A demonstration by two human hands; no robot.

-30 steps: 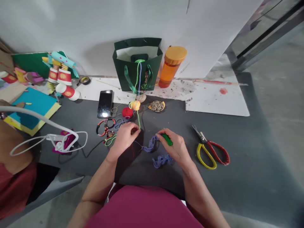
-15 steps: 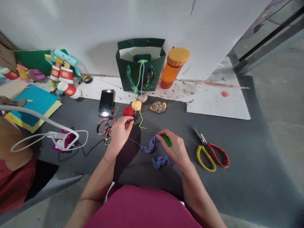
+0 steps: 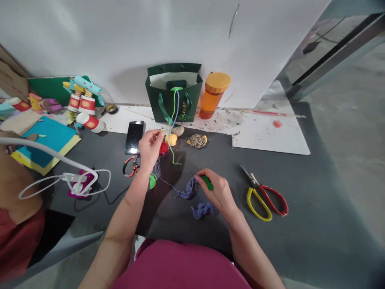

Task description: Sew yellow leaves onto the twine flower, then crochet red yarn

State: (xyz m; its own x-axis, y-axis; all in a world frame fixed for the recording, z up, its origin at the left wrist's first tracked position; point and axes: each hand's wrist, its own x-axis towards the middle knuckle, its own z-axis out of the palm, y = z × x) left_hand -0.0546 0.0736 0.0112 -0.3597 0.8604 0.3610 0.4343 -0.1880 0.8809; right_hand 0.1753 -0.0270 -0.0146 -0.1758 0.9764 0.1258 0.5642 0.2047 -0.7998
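Observation:
My left hand [image 3: 151, 147] is raised near the front of a green paper bag [image 3: 176, 100], its thumb and finger pinched on yarn. A light green yarn strand [image 3: 172, 148] hangs by those fingertips, coming down from the bag with a purple one. My right hand [image 3: 219, 188] is closed around a crochet hook with a green handle [image 3: 207, 182], its thin metal shaft lying back toward the wrist. Those fingertips also pinch a purple crocheted strip [image 3: 189, 189]. A loose purple yarn runs left from this strip. A second curled purple crocheted piece [image 3: 202, 210] lies just below.
Scissors [image 3: 255, 188] lie right of my right hand. Behind are an orange bottle [image 3: 214, 96], a grey crocheted flower [image 3: 197, 140], yellow and red yarn balls, and a phone [image 3: 134, 137]. Left are a beaded bracelet [image 3: 129, 166], white cables and another person's arm [image 3: 22, 184].
My left hand has moved up toward the bag, drawing yarn, and a green yarn bundle shows beside its forearm. My right hand keeps its hold. The view has shifted slightly.

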